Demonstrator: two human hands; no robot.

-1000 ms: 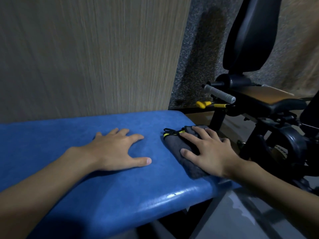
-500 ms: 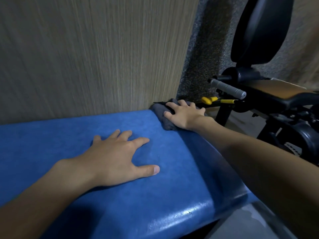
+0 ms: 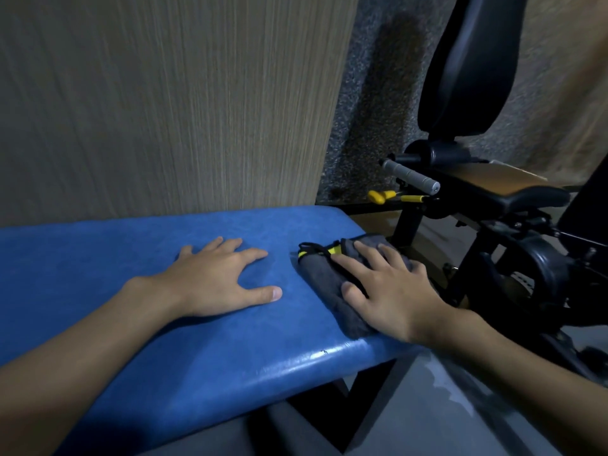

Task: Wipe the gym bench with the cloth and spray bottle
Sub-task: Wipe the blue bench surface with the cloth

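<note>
The blue padded gym bench (image 3: 204, 363) runs from the left edge to the middle of the view. A folded dark grey cloth (image 3: 324, 284) with a yellow and black tag lies at the bench's right end. My right hand (image 3: 391, 291) presses flat on the cloth with straight, spread fingers. My left hand (image 3: 214, 281) rests flat on the bench pad to the left of the cloth, a short gap away from it. No spray bottle is in view.
A wood-grain wall (image 3: 164, 103) rises right behind the bench. To the right stands a black exercise machine (image 3: 513, 245) with a tall back pad (image 3: 470, 64), a grey handle (image 3: 411, 176) and yellow knobs (image 3: 383, 196). Grey floor (image 3: 427, 409) lies below.
My right hand has slid the cloth from the bench's far right corner back toward me along the right end. My left hand has stayed flat on the pad.
</note>
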